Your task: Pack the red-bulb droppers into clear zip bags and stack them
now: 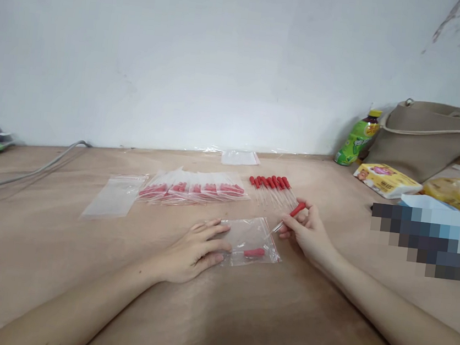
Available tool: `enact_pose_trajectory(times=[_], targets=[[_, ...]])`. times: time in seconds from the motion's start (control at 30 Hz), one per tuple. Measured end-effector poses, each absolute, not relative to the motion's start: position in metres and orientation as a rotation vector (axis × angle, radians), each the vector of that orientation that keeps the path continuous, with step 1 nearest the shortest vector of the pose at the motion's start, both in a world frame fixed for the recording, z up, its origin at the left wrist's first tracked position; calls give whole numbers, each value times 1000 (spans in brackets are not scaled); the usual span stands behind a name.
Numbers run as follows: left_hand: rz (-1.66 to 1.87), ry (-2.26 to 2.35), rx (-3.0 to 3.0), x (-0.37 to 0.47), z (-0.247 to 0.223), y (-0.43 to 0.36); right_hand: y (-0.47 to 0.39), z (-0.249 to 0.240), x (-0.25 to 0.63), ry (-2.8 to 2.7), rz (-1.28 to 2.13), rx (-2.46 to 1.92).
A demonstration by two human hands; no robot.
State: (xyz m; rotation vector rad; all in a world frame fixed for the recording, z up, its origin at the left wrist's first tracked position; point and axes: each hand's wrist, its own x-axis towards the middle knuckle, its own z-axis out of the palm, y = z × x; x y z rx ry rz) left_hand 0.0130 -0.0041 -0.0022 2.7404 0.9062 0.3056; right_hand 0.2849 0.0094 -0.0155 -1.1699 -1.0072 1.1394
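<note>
Fingers of the right hand [308, 234] pinch a red-bulbed dropper [290, 215] at 1 o'clock of a clear bag [252, 241]; the left hand [196, 249], fingers released flat, presses the bag's 9 o'clock edge.

Soft, even, bright light; faint shadows; slight overall blur; wide-angle bending at the edges

Right hand [308, 234] pinches a dropper [290, 215]; left hand [196, 249] pins bag [252, 241].
</note>
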Motion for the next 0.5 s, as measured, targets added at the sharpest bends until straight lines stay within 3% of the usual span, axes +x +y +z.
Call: enact_pose_trajectory(times=[0.23,0.5], targets=[[299,912,2731,13,-3,-4,2,-17,284,-1065,1447,-1117],[353,910,2685,12,-3,-5,0,-15,297,-1211,1489,-1139]])
